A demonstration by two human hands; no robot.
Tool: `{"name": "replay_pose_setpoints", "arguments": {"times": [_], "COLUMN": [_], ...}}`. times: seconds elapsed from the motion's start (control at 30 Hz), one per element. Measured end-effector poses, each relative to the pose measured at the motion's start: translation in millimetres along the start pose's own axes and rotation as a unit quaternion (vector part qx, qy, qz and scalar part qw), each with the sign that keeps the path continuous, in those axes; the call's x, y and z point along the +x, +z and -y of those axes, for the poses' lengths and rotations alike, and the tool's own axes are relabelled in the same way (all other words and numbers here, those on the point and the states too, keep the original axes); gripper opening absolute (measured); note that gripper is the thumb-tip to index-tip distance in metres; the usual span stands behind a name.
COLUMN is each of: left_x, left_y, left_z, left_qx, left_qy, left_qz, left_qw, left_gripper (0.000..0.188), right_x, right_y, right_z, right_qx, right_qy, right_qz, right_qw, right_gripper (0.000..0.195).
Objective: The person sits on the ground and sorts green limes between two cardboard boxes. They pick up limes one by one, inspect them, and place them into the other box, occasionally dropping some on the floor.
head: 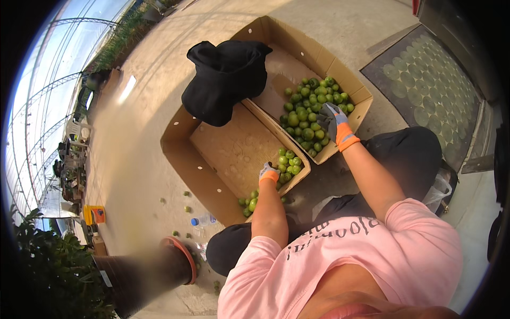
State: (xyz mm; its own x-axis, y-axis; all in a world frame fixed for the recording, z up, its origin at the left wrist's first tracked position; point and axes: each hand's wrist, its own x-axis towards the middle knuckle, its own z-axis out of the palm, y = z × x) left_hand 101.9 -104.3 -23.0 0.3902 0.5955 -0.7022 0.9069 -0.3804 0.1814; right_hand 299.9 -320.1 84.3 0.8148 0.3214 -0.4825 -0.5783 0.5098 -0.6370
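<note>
Both hands wear grey gloves with orange cuffs. My left hand [269,172] is inside the nearer left cardboard box [227,147], beside a small cluster of round green fruits [289,161] at its near end. More green fruits [252,203] lie in that box's near left corner, partly behind my forearm. My right hand [335,119] rests against the right side of a large pile of green fruits [306,107] in the right cardboard box [338,75]. The fingers of both hands are partly hidden, so any fruit in them is unclear. A black cloth [229,75] drapes over the boxes' shared edge.
Several loose green fruits [187,209] and a plastic bottle with a blue cap [195,221] lie on the concrete floor [139,159] to the left. A large black plant pot [147,275] lies near my left knee. A dark mat [430,83] with circles lies right.
</note>
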Motion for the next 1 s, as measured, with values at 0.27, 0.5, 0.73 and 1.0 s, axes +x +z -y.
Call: {"name": "replay_pose_setpoints", "arguments": {"times": [0.27, 0.5, 0.73, 1.0], "left_x": [-14.4, -14.8, -103.6, -109.8], "left_y": [-9.6, -46.0, -116.4, -88.6], "left_z": [4.5, -18.5, -132.6, -142.9], "left_qx": [-0.038, -0.353, -0.515, -0.470], "left_qy": [-0.012, 0.078, 0.495, 0.538], "left_qz": [-0.142, -0.338, -0.216, -0.189], "left_qw": [0.989, 0.869, 0.665, 0.674], "left_gripper": [0.037, 0.027, 0.028, 0.024], "right_x": [6.6, 3.2, -18.0, -37.1], "right_y": [-2.5, 2.4, 18.1, 30.6], "right_z": [-4.3, -2.5, 5.2, 11.2], "right_qx": [0.016, -0.020, -0.075, -0.077], "right_qy": [0.009, 0.015, 0.022, 0.120], "right_qz": [0.018, 0.027, 0.147, 0.196], "right_qw": [1.000, 0.999, 0.986, 0.970], "right_gripper": [0.039, 0.041, 0.042, 0.032]}}
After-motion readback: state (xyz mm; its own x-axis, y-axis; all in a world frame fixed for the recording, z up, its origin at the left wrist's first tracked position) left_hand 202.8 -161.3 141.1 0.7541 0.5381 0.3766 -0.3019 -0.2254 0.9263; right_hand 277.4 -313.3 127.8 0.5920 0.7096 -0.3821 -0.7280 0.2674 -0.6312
